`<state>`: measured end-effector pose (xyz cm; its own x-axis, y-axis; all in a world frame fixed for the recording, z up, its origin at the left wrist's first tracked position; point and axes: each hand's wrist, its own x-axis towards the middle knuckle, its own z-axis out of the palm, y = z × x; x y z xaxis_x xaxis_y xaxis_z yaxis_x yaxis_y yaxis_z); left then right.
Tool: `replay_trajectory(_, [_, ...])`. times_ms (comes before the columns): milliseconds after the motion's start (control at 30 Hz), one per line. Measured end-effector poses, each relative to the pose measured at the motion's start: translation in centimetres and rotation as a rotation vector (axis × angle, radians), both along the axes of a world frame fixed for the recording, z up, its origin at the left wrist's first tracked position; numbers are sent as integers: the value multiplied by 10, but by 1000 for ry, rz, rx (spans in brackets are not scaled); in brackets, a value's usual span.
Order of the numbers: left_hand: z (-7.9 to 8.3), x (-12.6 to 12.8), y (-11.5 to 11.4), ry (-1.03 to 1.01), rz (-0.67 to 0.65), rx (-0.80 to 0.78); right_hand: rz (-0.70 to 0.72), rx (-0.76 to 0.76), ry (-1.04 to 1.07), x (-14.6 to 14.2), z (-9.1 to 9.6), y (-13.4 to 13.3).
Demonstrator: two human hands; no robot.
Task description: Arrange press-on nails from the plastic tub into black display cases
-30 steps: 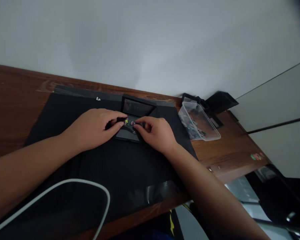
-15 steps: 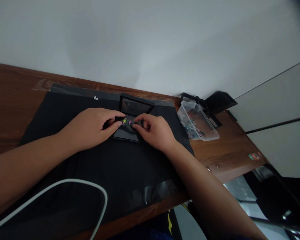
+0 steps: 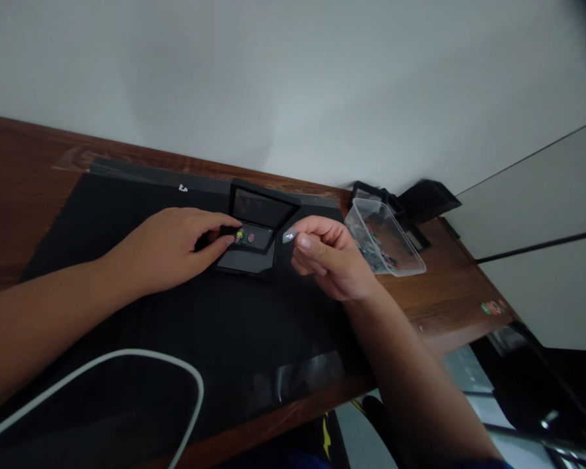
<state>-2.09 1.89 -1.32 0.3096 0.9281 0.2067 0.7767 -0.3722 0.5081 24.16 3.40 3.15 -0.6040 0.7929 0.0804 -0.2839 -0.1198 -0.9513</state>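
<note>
A small black case with an upright open lid sits on a black mat. Two tiny colourful pieces, a green one and a pink one, lie in the case. My left hand rests on the case's left side, its thumb and forefinger touching the case by the green piece. My right hand hovers to the right of the case, thumb and forefinger pinching a tiny pale piece.
A clear plastic tub with several small colourful pieces stands at the right on the wooden desk. Black objects sit behind it by the wall. A white cable loops across the near mat. The desk edge runs along the bottom right.
My right hand has lifted off the case and drawn back to the right, pinching a tiny pale piece. My left hand stays at the case.
</note>
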Motion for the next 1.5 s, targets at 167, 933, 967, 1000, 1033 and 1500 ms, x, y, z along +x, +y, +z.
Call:
replay_trajectory(167, [-5,-3,1,-13,-27,63,-5,26,4,1,-3,-2])
replay_trajectory(933, [23,20,-28,-183,-320,658,-178,214,-212,-14,2,-23])
replay_trajectory(967, [23,20,-28,-197,-315,644,-177,221,-216,-14,2,-23])
replay_trajectory(1000, [24,21,-28,-216,-311,631,-178,227,-218,-14,1,-23])
replay_trajectory(1033, [25,21,-28,-237,-306,619,-178,229,-219,-15,1,-23])
replay_trajectory(1500, [28,24,-32,-324,-229,496,-96,202,-175,-18,-4,-29])
